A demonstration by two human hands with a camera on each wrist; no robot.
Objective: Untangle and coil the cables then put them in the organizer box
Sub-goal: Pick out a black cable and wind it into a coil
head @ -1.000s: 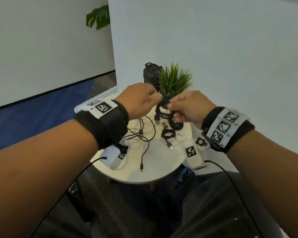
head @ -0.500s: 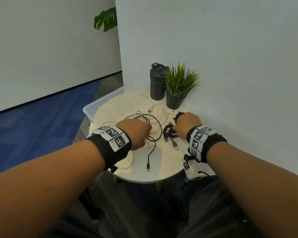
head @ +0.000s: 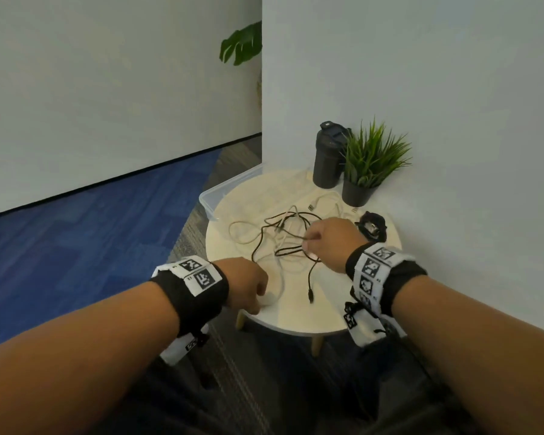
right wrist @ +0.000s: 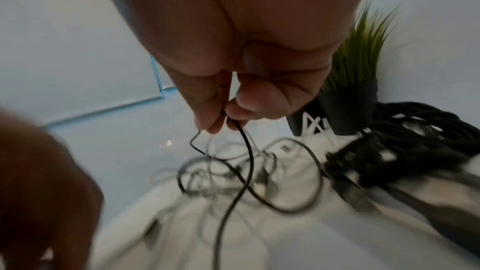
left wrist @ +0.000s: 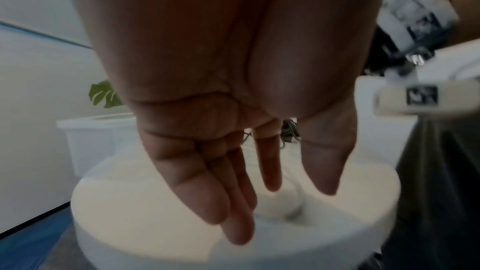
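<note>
Black cable (right wrist: 246,151) seemingly pinched in right hand (head: 330,243)

text: none legible | wristbands (head: 201,275): black-and-white square code markers only, small print unreadable

I see even, soft indoor light in the head view; the round table (head: 299,315) is sharp, with the walls bowed towards the frame edges. Both wrist views are dimmer and motion-smeared. The black cable (right wrist: 244,151) beyond the table centre is blurred, its coiled neighbour more so.
</note>
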